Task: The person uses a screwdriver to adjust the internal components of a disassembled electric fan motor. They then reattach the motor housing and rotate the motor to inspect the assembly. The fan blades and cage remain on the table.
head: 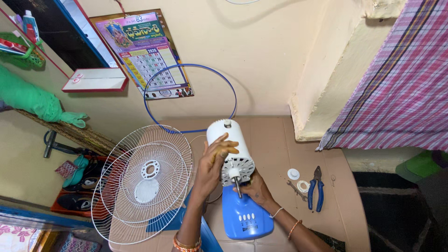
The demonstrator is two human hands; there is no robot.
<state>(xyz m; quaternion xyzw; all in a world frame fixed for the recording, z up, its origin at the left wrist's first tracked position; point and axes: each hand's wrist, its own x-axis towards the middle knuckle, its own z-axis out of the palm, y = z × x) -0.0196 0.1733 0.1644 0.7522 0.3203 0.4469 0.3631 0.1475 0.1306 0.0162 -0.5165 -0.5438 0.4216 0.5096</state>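
Fan motor (229, 147) — white housing, upright on blue base (246, 217), on cardboard. Left hand (212, 161) clasps housing; right hand (254, 189) grips beneath the shaft. 2 wire grilles (142, 182) left — pliers (317, 186) right.

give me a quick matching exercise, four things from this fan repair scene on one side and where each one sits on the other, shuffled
Things:
1. white wire fan guards
2. blue-handled pliers
3. blue ring
4. white motor housing

Places:
A. leaning against the wall, behind the motor
B. held by the left hand, above the blue fan base
C. on the cardboard, right of the right hand
D. left of the left forearm

Pairs: 1-D, 2-C, 3-A, 4-B
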